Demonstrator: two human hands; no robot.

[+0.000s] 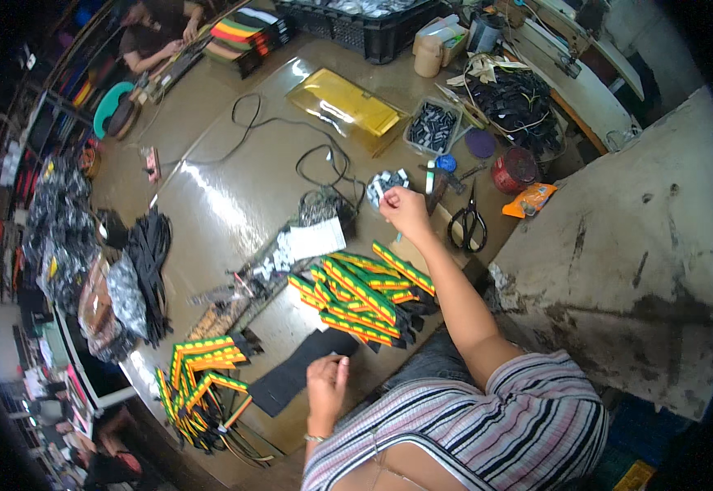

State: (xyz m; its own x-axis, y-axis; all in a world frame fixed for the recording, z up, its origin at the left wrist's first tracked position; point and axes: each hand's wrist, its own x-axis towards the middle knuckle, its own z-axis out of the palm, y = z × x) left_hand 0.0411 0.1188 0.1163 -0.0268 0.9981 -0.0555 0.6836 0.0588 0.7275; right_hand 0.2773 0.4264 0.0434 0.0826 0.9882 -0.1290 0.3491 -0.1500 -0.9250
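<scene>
My right hand (406, 213) reaches over the table, fingers pinched together at the near rim of a round dish of small white and grey pieces (384, 182). Whatever sits between those fingertips is too small to make out. Close to my body, my left hand (327, 386) is curled at the edge of a flat black cloth piece (291, 380); its fingers are closed, and what they grip is hidden. Between my arms lies a pile of green, yellow and orange striped straps with black ends (356, 295). More such straps (201, 385) hang over the table's near left edge.
Black-handled scissors (466, 227), a hammer (446, 176), a red tin (514, 170) and a tub of dark small parts (433, 127) stand right. A white card (317, 239) lies mid-table. Yellow sheets (348, 106) and a loose cable (291, 121) are farther off. Another person (160, 37) sits far left.
</scene>
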